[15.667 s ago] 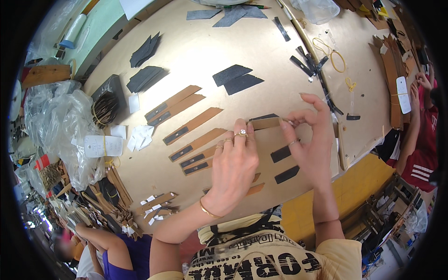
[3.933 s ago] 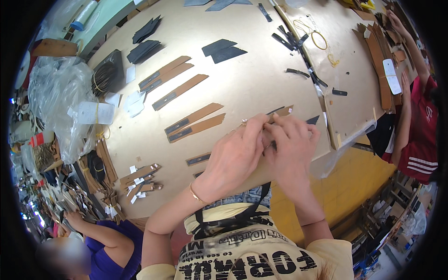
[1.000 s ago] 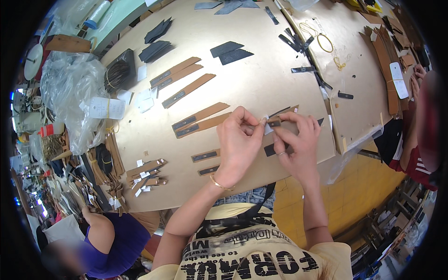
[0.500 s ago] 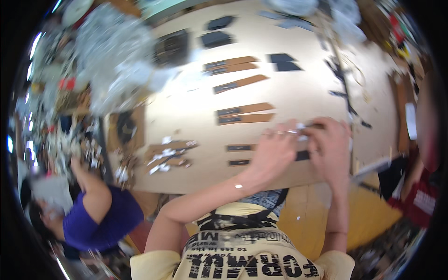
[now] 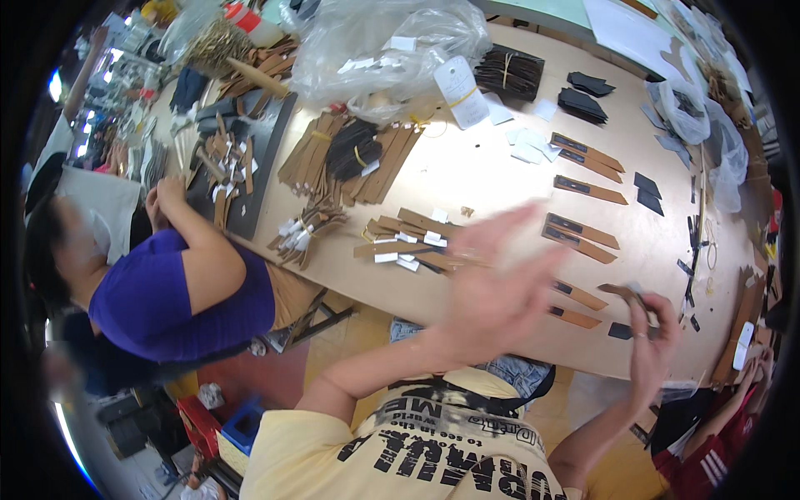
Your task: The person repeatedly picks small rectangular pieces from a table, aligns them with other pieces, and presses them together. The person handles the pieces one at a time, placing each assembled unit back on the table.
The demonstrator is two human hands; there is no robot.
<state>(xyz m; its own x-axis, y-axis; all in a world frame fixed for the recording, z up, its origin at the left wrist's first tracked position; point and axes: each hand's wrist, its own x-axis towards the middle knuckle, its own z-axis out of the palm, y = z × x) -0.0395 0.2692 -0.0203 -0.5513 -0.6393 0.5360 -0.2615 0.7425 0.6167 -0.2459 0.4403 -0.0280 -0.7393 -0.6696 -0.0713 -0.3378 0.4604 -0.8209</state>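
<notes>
Over the front middle of the table my left hand (image 5: 512, 279) is blurred by motion, its fingers stretched out and nothing visible in them. Further right, near the front edge, my right hand (image 5: 652, 333) pinches a brown leather strip (image 5: 615, 290) whose free end points left. Brown strips with dark ends lie between and beyond my hands, among them a single strip (image 5: 590, 190) and a near strip (image 5: 577, 317) partly behind my left hand. A small black piece (image 5: 620, 331) lies beside my right hand. Left of my left hand is a pile of brown strips with white tags (image 5: 408, 239).
Bundled brown strips (image 5: 392, 167) and a large clear plastic bag (image 5: 383, 50) fill the table's left and back. Black pieces (image 5: 582, 105) and a dark banded stack (image 5: 510, 73) lie at the back. A person in purple (image 5: 179, 283) works at left; another person's red sleeve (image 5: 704, 454) shows at right.
The view has turned left. My hands, together around a small piece before, are now apart: the left has swung away leftward, while the right keeps the leather strip.
</notes>
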